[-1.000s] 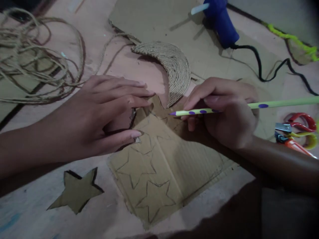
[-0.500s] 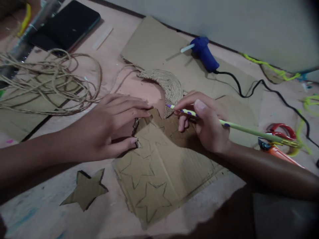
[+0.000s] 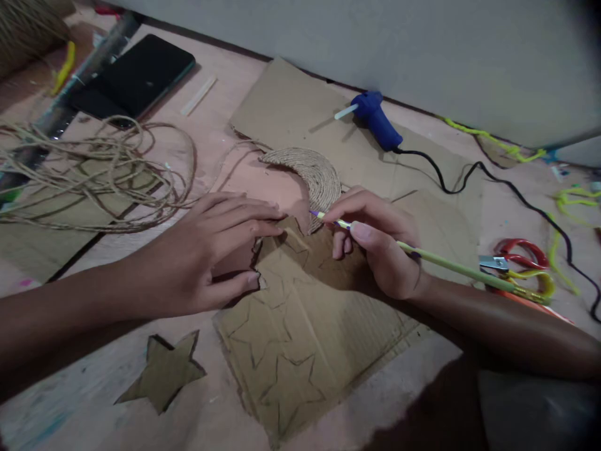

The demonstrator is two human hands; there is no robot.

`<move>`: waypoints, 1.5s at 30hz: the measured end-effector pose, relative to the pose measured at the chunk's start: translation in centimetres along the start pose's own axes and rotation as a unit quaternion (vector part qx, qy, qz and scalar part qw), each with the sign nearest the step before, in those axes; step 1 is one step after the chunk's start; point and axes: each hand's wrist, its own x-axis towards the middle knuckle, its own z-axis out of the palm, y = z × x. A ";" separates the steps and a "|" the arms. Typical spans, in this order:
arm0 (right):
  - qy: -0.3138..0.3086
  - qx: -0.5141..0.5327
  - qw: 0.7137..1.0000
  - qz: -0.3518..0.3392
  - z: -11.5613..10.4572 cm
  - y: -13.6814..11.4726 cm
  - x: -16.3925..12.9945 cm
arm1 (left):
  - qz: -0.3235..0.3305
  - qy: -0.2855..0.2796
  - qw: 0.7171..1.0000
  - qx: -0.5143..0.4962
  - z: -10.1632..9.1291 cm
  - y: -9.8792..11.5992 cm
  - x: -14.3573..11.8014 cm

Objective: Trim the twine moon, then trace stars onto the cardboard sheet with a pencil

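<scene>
— Where's the cardboard (image 3: 310,326)?
— Near middle of the desk (image 3: 211,150), stars drawn on it. The left hand (image 3: 211,257) lies open, pressing its far edge.
— And the right hand (image 3: 375,244)?
— Closed around a pencil (image 3: 446,263), tip at the same far edge.

Cardboard sheet (image 3: 310,338): brown, flat on floor, star outlines drawn on it. Pencil (image 3: 451,266): green, purple-dotted, tip at sheet's upper edge.
</scene>
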 end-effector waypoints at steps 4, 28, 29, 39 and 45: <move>0.012 -0.001 1.000 0.006 0.3 -0.5 0.3 | -0.003 0.011 1.000 0.002 0.4 0.0 0.0; 0.029 0.030 0.999 0.002 0.6 -0.9 0.4 | -0.010 -0.004 1.000 0.020 0.1 0.7 0.0; 0.031 0.034 0.999 0.004 0.7 -0.9 0.4 | -0.012 -0.007 1.000 0.020 0.0 0.7 0.0; 0.068 0.037 0.997 0.022 0.6 -1.4 0.0 | -0.012 0.024 0.999 0.020 0.7 0.5 0.0; 0.062 0.044 0.997 0.016 0.8 -1.5 0.0 | -0.010 0.025 0.999 0.022 1.0 0.4 0.0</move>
